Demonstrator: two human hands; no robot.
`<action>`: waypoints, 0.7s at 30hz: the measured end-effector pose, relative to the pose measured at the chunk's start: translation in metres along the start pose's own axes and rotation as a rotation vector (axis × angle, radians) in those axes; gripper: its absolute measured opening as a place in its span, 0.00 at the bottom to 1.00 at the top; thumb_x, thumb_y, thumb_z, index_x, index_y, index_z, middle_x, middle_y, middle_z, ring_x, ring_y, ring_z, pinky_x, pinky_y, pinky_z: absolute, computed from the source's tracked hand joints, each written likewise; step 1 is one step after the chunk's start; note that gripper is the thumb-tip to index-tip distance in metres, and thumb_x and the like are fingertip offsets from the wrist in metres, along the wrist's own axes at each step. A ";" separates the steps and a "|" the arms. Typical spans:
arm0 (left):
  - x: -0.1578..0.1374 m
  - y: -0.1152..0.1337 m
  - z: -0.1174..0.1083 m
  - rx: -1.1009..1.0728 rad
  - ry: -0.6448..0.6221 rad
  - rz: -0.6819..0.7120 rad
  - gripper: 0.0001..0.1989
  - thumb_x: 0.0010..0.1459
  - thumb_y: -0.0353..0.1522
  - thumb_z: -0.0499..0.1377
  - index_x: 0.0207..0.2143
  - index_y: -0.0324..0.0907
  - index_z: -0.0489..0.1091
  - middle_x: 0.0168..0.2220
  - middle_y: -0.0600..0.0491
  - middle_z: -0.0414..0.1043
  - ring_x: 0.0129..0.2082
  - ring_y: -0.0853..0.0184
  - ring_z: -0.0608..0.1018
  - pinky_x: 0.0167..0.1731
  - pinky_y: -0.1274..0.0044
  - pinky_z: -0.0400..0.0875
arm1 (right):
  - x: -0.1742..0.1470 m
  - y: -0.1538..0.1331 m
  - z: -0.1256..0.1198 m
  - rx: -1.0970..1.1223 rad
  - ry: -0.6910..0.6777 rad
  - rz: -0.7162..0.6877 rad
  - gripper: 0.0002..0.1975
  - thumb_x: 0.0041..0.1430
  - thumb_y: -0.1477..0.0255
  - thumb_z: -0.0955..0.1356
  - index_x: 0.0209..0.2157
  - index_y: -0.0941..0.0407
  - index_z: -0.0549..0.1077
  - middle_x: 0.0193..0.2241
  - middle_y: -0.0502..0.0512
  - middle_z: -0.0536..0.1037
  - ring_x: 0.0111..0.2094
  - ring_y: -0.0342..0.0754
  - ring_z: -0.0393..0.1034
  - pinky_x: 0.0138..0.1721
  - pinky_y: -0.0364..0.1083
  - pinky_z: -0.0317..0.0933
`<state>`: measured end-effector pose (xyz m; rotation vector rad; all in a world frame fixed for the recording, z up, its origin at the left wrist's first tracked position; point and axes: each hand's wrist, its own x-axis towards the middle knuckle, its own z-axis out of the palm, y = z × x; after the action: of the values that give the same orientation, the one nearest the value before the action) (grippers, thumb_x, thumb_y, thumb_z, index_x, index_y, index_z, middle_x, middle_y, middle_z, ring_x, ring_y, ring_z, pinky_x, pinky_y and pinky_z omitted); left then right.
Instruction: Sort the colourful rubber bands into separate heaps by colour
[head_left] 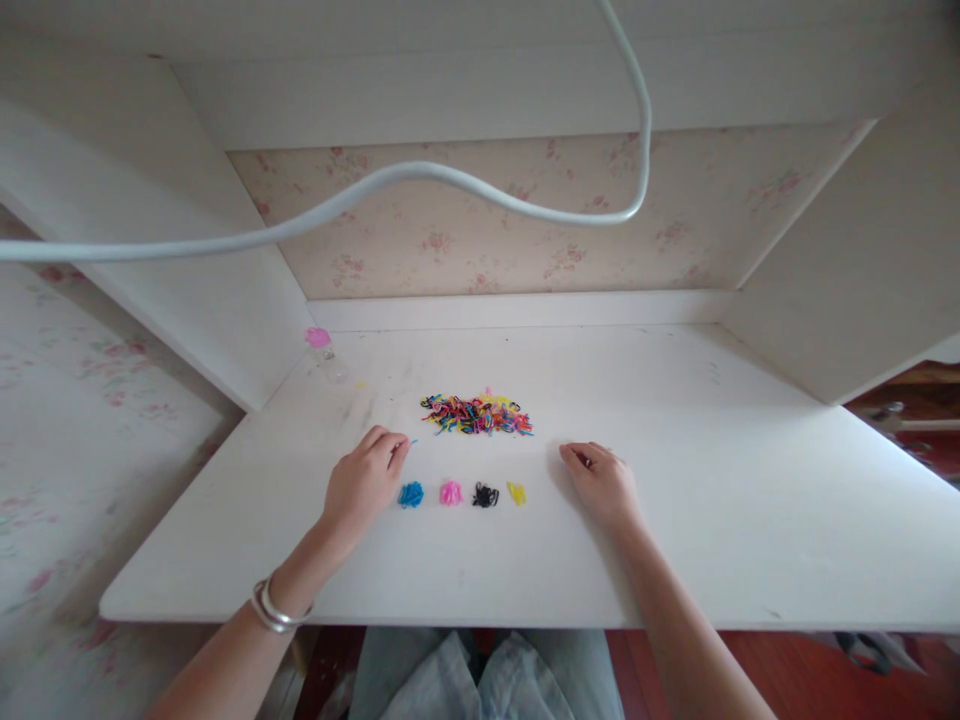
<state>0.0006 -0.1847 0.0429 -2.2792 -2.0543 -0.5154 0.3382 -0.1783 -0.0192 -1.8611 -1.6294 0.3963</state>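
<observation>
My left hand is closed in a pinch at the left of the piles, with the tip of a small blue rubber band sticking out from its fingertips. On the right, my right hand lies on the table with curled fingers; whatever they may hold is hidden. Between and beyond the hands spreads a heap of mixed-colour rubber bands. Nearer to me, four-colour sorting shows in a row: a blue pile, a pink pile, a black pile and a small yellow pile.
A clear bottle with a pink cap lies at the back left of the white table. One yellow bit is near it. A white cable hangs across the upper view. Side panels and a papered back wall enclose the table.
</observation>
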 end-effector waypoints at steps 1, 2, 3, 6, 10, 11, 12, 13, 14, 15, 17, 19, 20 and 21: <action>-0.013 0.002 0.000 0.007 0.020 -0.009 0.16 0.64 0.40 0.46 0.38 0.46 0.71 0.40 0.55 0.73 0.32 0.74 0.75 0.32 0.81 0.65 | 0.000 0.000 0.000 -0.007 -0.002 0.002 0.18 0.59 0.59 0.60 0.33 0.51 0.78 0.32 0.50 0.78 0.32 0.45 0.69 0.35 0.43 0.57; -0.025 0.004 0.001 0.014 0.040 -0.018 0.16 0.64 0.40 0.46 0.38 0.46 0.72 0.40 0.56 0.73 0.32 0.74 0.75 0.31 0.81 0.64 | 0.000 0.000 0.000 -0.013 -0.004 0.005 0.18 0.59 0.59 0.60 0.33 0.51 0.78 0.32 0.50 0.78 0.32 0.45 0.69 0.35 0.43 0.57; -0.036 0.006 0.003 0.021 0.057 -0.020 0.15 0.64 0.40 0.47 0.38 0.46 0.72 0.39 0.56 0.74 0.32 0.74 0.76 0.30 0.81 0.64 | 0.000 -0.001 0.000 -0.019 -0.006 0.007 0.17 0.59 0.59 0.60 0.33 0.51 0.78 0.33 0.50 0.78 0.32 0.45 0.69 0.35 0.43 0.57; -0.061 0.010 0.012 0.073 0.111 -0.028 0.14 0.63 0.39 0.49 0.39 0.47 0.72 0.38 0.56 0.75 0.32 0.74 0.76 0.28 0.81 0.63 | -0.001 -0.002 0.000 -0.028 -0.008 0.003 0.17 0.60 0.60 0.61 0.33 0.51 0.78 0.33 0.50 0.78 0.32 0.45 0.70 0.35 0.43 0.57; -0.075 0.012 0.023 0.175 0.174 -0.033 0.12 0.63 0.38 0.50 0.40 0.48 0.72 0.39 0.58 0.75 0.31 0.74 0.77 0.25 0.80 0.62 | -0.001 -0.001 0.000 -0.031 -0.005 0.002 0.17 0.60 0.59 0.61 0.33 0.52 0.78 0.33 0.50 0.78 0.32 0.45 0.70 0.36 0.43 0.57; -0.076 0.012 0.025 0.188 0.183 -0.024 0.12 0.63 0.38 0.50 0.40 0.48 0.72 0.40 0.58 0.75 0.31 0.74 0.77 0.25 0.80 0.62 | -0.002 -0.001 0.000 -0.027 -0.003 0.000 0.17 0.60 0.59 0.61 0.33 0.52 0.78 0.33 0.50 0.78 0.32 0.45 0.70 0.36 0.43 0.57; -0.077 0.012 0.026 0.194 0.190 -0.015 0.12 0.62 0.38 0.51 0.40 0.48 0.73 0.40 0.58 0.75 0.31 0.73 0.77 0.25 0.79 0.62 | -0.001 0.000 0.000 -0.024 -0.002 -0.002 0.17 0.60 0.59 0.61 0.33 0.52 0.78 0.33 0.50 0.78 0.32 0.45 0.70 0.36 0.43 0.58; -0.077 0.011 0.028 0.193 0.195 -0.007 0.12 0.62 0.38 0.51 0.40 0.48 0.73 0.40 0.58 0.75 0.32 0.73 0.77 0.26 0.79 0.63 | -0.001 0.001 0.001 -0.021 -0.002 -0.004 0.17 0.60 0.59 0.61 0.33 0.51 0.78 0.34 0.50 0.78 0.33 0.45 0.70 0.36 0.43 0.58; -0.078 0.011 0.029 0.186 0.195 -0.002 0.12 0.62 0.38 0.51 0.40 0.48 0.73 0.40 0.58 0.75 0.32 0.73 0.77 0.26 0.79 0.63 | -0.001 0.001 0.001 -0.019 -0.003 -0.005 0.17 0.60 0.59 0.61 0.33 0.51 0.78 0.34 0.49 0.78 0.33 0.45 0.70 0.36 0.43 0.58; -0.078 0.010 0.029 0.172 0.190 0.000 0.12 0.62 0.38 0.51 0.40 0.48 0.73 0.40 0.58 0.75 0.33 0.73 0.77 0.27 0.80 0.63 | -0.001 0.002 0.001 -0.019 -0.004 -0.004 0.17 0.60 0.59 0.61 0.33 0.51 0.78 0.34 0.49 0.78 0.33 0.45 0.70 0.36 0.43 0.58; -0.077 0.010 0.026 0.119 0.172 -0.004 0.12 0.62 0.38 0.51 0.40 0.48 0.73 0.40 0.58 0.75 0.33 0.73 0.77 0.28 0.80 0.64 | -0.001 0.002 0.002 -0.019 -0.006 0.002 0.17 0.60 0.59 0.61 0.33 0.51 0.78 0.34 0.49 0.78 0.33 0.45 0.70 0.35 0.43 0.57; -0.073 0.011 0.021 0.033 0.133 -0.010 0.12 0.63 0.39 0.50 0.39 0.48 0.72 0.39 0.57 0.75 0.34 0.73 0.77 0.30 0.81 0.65 | -0.001 0.001 0.002 -0.020 -0.008 0.007 0.17 0.60 0.59 0.61 0.33 0.51 0.78 0.34 0.49 0.78 0.32 0.45 0.70 0.35 0.43 0.57; -0.069 0.012 0.017 -0.012 0.104 -0.011 0.13 0.63 0.39 0.49 0.39 0.48 0.72 0.39 0.57 0.75 0.34 0.74 0.77 0.31 0.81 0.65 | -0.001 0.001 0.002 -0.022 -0.009 0.007 0.17 0.60 0.59 0.61 0.33 0.51 0.78 0.33 0.49 0.78 0.32 0.45 0.70 0.35 0.43 0.57; -0.063 0.013 0.014 -0.048 0.070 -0.012 0.13 0.63 0.39 0.49 0.38 0.48 0.72 0.39 0.57 0.74 0.34 0.74 0.77 0.32 0.82 0.66 | -0.001 0.001 0.002 -0.026 -0.011 0.007 0.17 0.60 0.59 0.61 0.33 0.51 0.78 0.33 0.50 0.78 0.32 0.45 0.70 0.35 0.43 0.57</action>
<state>0.0116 -0.2439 0.0158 -2.2414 -2.0465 -0.6418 0.3374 -0.1788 -0.0211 -1.8872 -1.6425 0.3906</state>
